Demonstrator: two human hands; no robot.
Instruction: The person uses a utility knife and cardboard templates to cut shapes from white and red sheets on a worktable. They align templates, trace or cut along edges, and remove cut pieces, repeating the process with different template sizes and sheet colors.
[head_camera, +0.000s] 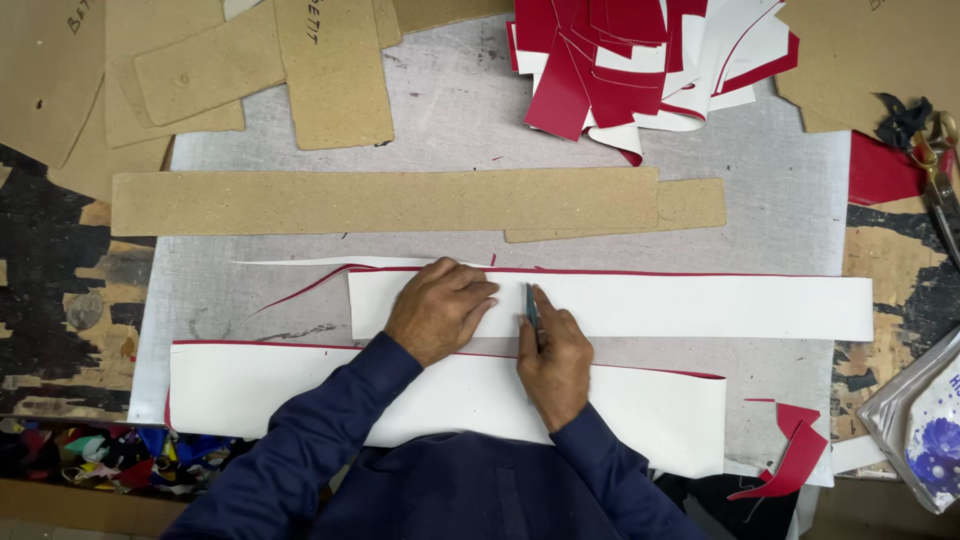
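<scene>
Closest to the person lies a wide white strip (300, 395) with a thin red edge, and both dark blue sleeves rest across it. Just past it lies a second long white strip (700, 305), also red on the far edge. This is the one being worked on.

The left hand (438, 308) lies flat and open on that strip, with fingers spread, pressing it down. The right hand (553, 362) is closed around a small blue-grey cutting tool (531, 305), and the tip touches the strip right beside the left fingertips.

That closeness is the big worry. If the tool slips sideways, I think it could nick the left fingers. If the left hand lifts or slides, the strip could shift and the line could go crooked. The thin sheet could also bunch up under the tip and tear.

A curly red sliver (300, 285) lies just left of the strip. It could get dragged under and make a bump.

Farther off lie a long brown cardboard pattern strip (380, 200) and shorter cardboard pieces (330, 70). A pile of red and white cut pieces (640, 60) sits at the far edge of the grey cutting mat (450, 110). Scissors (940, 170) lie far right, well apart from both hands.
</scene>
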